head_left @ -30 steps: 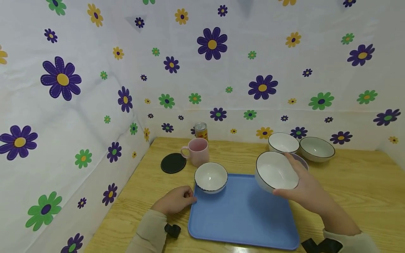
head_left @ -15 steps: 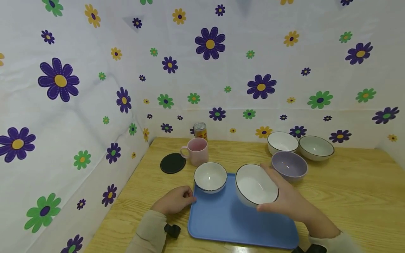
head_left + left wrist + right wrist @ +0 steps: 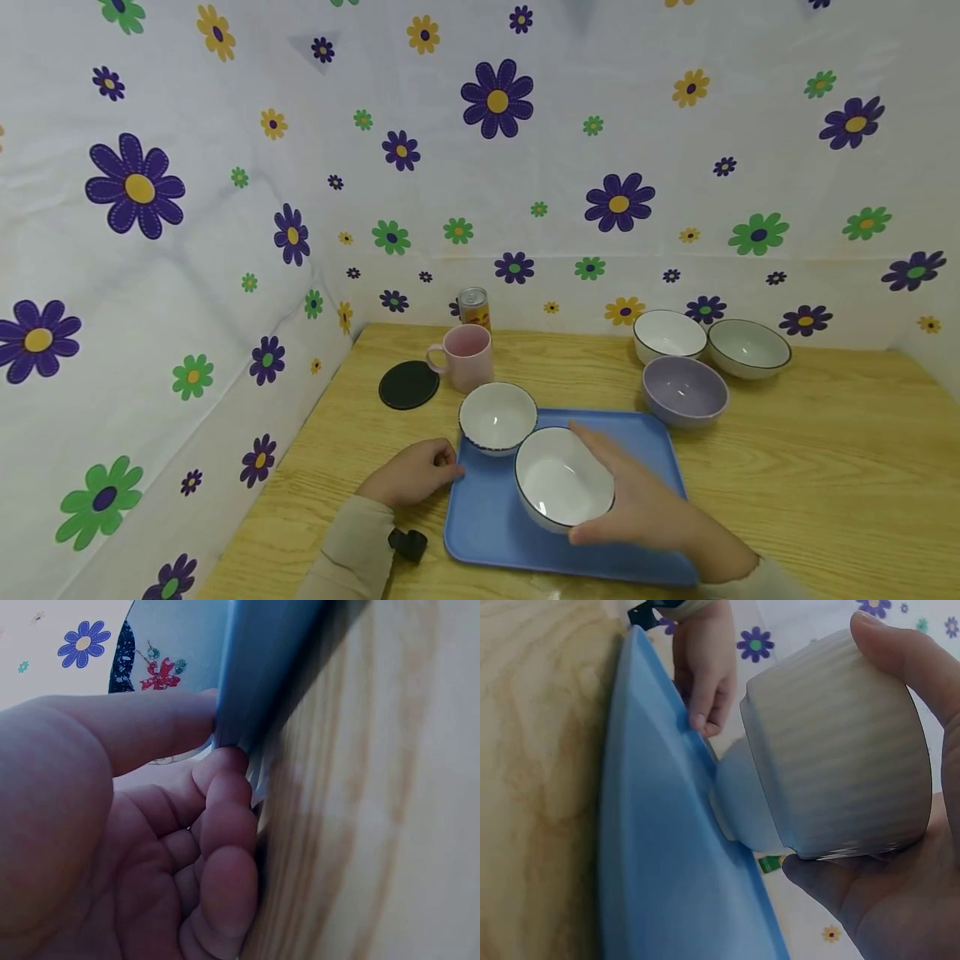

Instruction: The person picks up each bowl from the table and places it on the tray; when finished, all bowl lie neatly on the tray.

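My right hand grips a white bowl with a thin dark rim, thumb on one side and fingers on the other. In the right wrist view the bowl's ribbed outer wall shows, held above the blue tray. My left hand pinches the tray's left edge; in the left wrist view the thumb lies on the rim and the curled fingers are at its underside. Another white bowl, with a speckled dark rim, sits at the tray's back left corner, just behind the held bowl.
Behind the tray stand a pink mug, a drink can and a black round coaster. At the back right are a purple bowl, a white bowl and a grey-green bowl. A flowered cloth hangs behind.
My right hand has carried the white bowl leftward and nearer to me, from the tray's back right to over its middle. The purple bowl has come into full view. The left hand has stayed put.
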A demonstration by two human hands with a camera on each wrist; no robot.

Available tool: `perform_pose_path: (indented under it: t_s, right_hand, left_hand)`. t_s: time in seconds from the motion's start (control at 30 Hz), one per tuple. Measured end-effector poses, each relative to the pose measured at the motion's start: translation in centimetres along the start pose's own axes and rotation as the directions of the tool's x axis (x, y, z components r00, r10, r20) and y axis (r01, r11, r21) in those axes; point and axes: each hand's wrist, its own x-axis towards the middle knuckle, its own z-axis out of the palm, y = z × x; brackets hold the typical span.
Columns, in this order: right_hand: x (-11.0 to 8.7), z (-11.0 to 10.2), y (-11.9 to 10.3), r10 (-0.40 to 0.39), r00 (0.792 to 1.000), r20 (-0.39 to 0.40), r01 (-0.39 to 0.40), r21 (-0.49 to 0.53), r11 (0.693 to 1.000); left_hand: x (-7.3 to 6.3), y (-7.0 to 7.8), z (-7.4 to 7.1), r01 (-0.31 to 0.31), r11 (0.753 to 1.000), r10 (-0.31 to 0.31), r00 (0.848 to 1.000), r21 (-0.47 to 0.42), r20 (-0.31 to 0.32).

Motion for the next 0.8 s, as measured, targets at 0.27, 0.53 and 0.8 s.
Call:
perform_pose_path:
  t_s: [0.27,0.53,0.8]
  right_hand:
    - [0.5,2.0,-0.6,0.051,0.996,0.069,-0.050,-0.006,0.999]
    - [0.9,3.7,-0.8,0.022,0.998,0.064,-0.022,0.006,1.000]
    - [1.5,4.7,-1.0,0.058,0.996,0.061,-0.059,0.015,0.998]
  left_hand:
    - [-0.1,0.2,-0.1,0.001,1.000,-0.001,1.000,0.010,-0.008]
    - [-0.1,0.2,-0.1,-0.017,1.000,0.017,1.000,0.009,-0.007]
    - [-0.1,0.3,-0.1,-0.022,1.000,0.022,1.000,0.020,-0.010]
